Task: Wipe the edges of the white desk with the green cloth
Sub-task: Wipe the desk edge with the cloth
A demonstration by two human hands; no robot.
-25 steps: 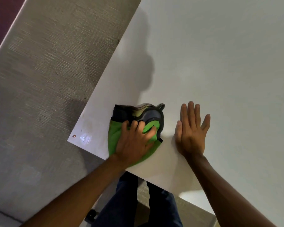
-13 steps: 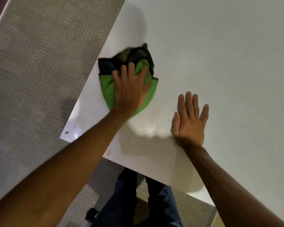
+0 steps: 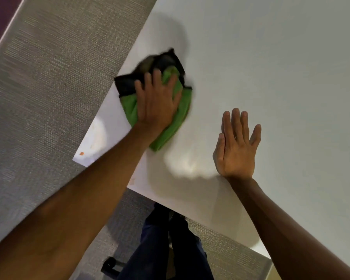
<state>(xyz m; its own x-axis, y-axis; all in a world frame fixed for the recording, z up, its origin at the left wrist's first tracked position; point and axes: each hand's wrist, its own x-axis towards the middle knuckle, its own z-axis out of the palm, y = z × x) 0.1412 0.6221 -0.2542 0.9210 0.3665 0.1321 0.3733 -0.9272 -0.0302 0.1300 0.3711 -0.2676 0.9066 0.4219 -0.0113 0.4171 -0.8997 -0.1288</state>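
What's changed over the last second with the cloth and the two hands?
The left hand slid the green cloth away from the near edge of the white desk, up along its left edge, most of it in the first half second. Nothing was picked up or let go. The right hand stayed flat on the desk, and the orange speck at the corner is still there.

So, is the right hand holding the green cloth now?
No, the right hand lies flat and bare on the desk, while the left hand presses the cloth.
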